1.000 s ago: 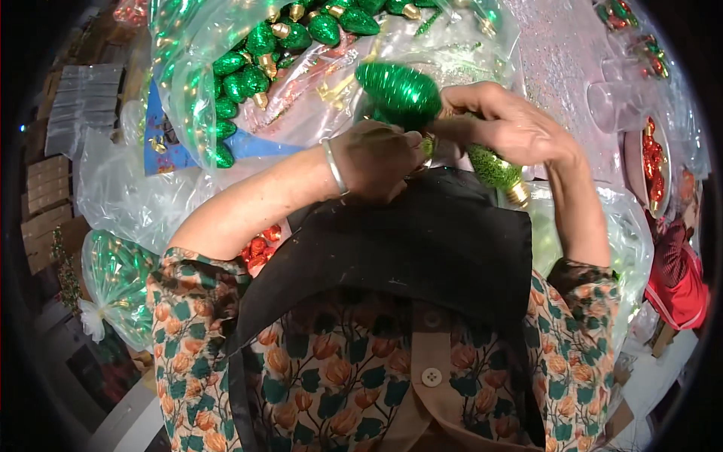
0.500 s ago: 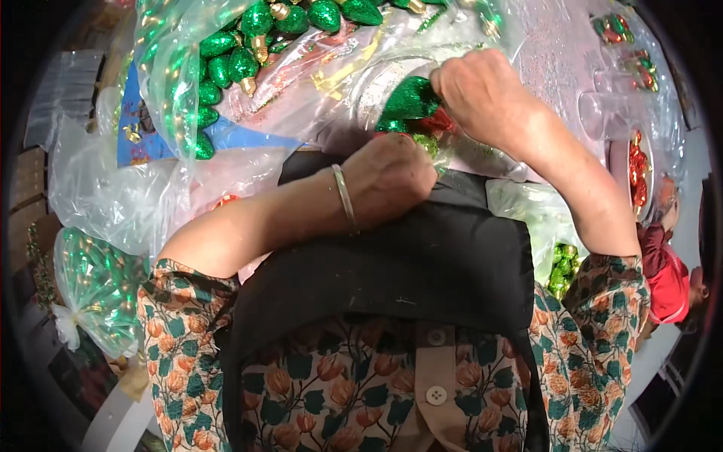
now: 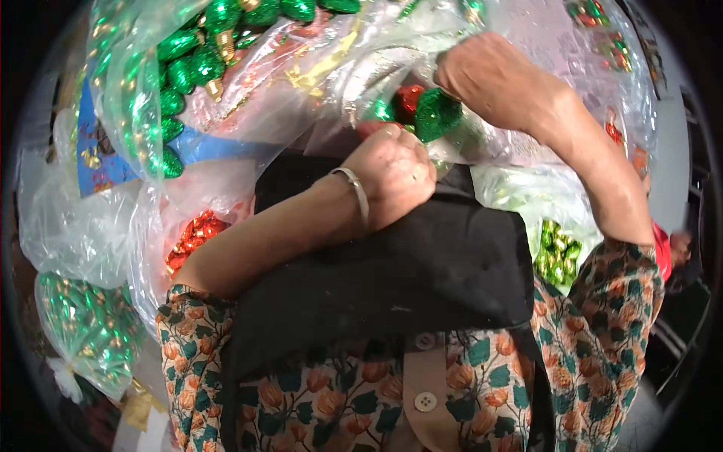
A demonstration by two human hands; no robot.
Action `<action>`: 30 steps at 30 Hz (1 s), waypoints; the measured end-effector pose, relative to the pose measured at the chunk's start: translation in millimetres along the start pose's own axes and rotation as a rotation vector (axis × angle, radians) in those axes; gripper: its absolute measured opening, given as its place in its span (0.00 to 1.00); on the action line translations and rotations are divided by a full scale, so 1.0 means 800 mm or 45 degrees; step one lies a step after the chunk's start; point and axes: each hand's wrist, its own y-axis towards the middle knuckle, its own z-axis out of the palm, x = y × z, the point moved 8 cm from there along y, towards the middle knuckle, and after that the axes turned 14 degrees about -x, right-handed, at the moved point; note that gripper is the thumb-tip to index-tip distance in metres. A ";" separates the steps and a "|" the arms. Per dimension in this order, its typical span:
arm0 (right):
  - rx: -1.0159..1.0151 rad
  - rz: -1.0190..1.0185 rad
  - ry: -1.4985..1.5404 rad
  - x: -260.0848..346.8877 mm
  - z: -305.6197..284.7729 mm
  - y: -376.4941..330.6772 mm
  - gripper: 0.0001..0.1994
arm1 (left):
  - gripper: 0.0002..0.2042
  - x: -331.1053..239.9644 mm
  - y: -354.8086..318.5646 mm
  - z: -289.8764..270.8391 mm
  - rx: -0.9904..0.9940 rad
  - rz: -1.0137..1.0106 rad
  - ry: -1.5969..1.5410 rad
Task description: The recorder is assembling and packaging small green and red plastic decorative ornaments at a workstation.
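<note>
Between my hands lie a green glittered bulb ornament [image 3: 438, 114] and a red bulb ornament [image 3: 409, 98], with clear plastic around them. My left hand [image 3: 392, 173], a bangle on its wrist, is closed just below and left of the bulbs. Its fingertips are hidden behind the back of the hand, and a reddish thing shows just above it. My right hand [image 3: 486, 79] is closed above and right of the green bulb, fingers curled down. What either hand grips cannot be made out.
Several green bulb ornaments [image 3: 181, 74] with gold bases lie under clear plastic at upper left. Red shiny ornaments [image 3: 197, 237] sit beside my left forearm, light green ones [image 3: 557, 252] inside my right elbow. A tied bag of green ornaments [image 3: 90, 328] stands at far left.
The green bulb has shifted down and right and turned, and the red bulb now shows to its left. My right hand has lifted slightly away from it. The whole view has shifted.
</note>
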 end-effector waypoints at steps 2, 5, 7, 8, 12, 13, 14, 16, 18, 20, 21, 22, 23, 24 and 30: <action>0.033 0.043 0.090 0.000 0.002 -0.009 0.07 | 0.13 0.002 -0.003 0.004 -0.096 0.018 -0.045; 0.029 -0.082 -0.256 0.008 0.003 -0.017 0.06 | 0.10 0.003 -0.003 0.001 -0.192 0.090 -0.059; 0.100 -0.059 -0.245 0.016 0.007 -0.014 0.06 | 0.07 0.002 0.000 -0.010 -0.322 0.145 -0.036; 0.181 -0.066 -0.239 0.022 0.012 -0.012 0.08 | 0.07 0.002 0.001 -0.007 -0.301 0.161 -0.039; 0.020 -0.156 -0.283 0.025 0.028 -0.023 0.09 | 0.06 0.011 0.007 0.000 -0.271 0.098 -0.019; -0.095 -0.207 -0.314 0.028 0.020 -0.023 0.08 | 0.06 0.011 0.009 -0.001 -0.233 0.100 -0.028; -0.112 -0.199 -0.305 0.028 0.014 -0.030 0.08 | 0.07 0.011 0.011 -0.001 -0.198 0.100 -0.036; -0.185 -0.309 -0.630 0.040 -0.026 -0.039 0.08 | 0.07 0.013 0.013 -0.002 -0.154 0.087 -0.024; -0.227 -0.361 -0.802 0.041 -0.030 -0.037 0.08 | 0.08 0.007 0.020 0.001 -0.141 0.086 -0.022; 0.309 -0.286 -0.505 0.032 0.042 -0.020 0.06 | 0.08 0.003 0.028 0.005 -0.139 0.077 -0.003; 0.575 -0.247 -0.354 0.033 0.075 -0.022 0.06 | 0.08 0.003 0.029 0.005 -0.136 0.085 -0.007; 0.568 -0.256 -0.368 0.039 0.092 -0.021 0.06 | 0.08 0.003 0.031 0.006 -0.137 0.093 -0.013; 0.535 -0.324 -0.477 0.049 0.105 -0.021 0.06 | 0.08 0.002 0.031 0.007 -0.142 0.101 -0.026; 0.504 -0.393 -0.586 0.053 0.117 -0.024 0.07 | 0.08 0.002 0.031 0.007 -0.155 0.092 -0.021; 0.611 -0.128 -0.189 0.034 0.071 -0.041 0.07 | 0.06 -0.004 0.039 0.023 -0.199 0.067 -0.187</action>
